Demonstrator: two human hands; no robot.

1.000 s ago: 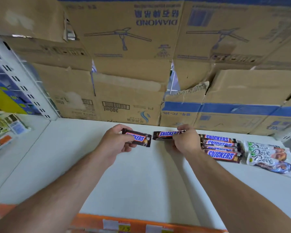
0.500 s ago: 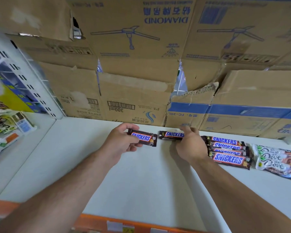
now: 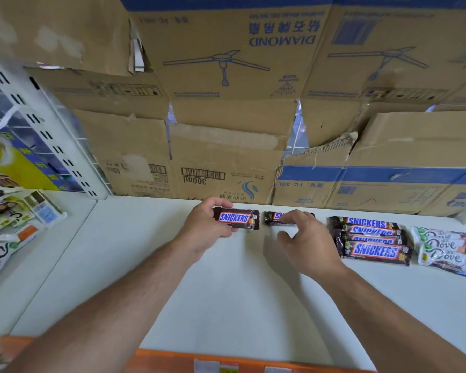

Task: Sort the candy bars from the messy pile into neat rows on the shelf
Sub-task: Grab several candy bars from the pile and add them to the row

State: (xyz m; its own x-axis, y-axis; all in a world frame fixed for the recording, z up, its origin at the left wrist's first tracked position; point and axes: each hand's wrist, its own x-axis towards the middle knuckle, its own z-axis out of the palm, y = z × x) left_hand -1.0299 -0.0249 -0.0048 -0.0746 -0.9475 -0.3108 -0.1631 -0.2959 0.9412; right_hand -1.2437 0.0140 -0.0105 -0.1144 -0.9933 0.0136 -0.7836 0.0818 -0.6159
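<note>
One view only, head-worn, wide-angle. Sits off the front edge of the white shelf (image 3: 226,292), above it, pitched forward and down. Orange front strip (image 3: 172,359) cuts the bottom of frame. Back edge lies mid-frame, stacked cardboard boxes (image 3: 226,146) filling everything above. Forearms enter from the bottom corners; left hand (image 3: 205,227) and right hand (image 3: 307,238) sit near the back edge, centre. Close range: print on the Snickers bar (image 3: 236,218) in the left hand reads clean. Perforated upright (image 3: 46,130) bows at the shelf's left edge.

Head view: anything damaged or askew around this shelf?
The cardboard box behind the shelf is torn: its upper left edge is ragged and crumpled. The Dove packs at right overlap, tilted, unlike the neat Snickers row.
</note>
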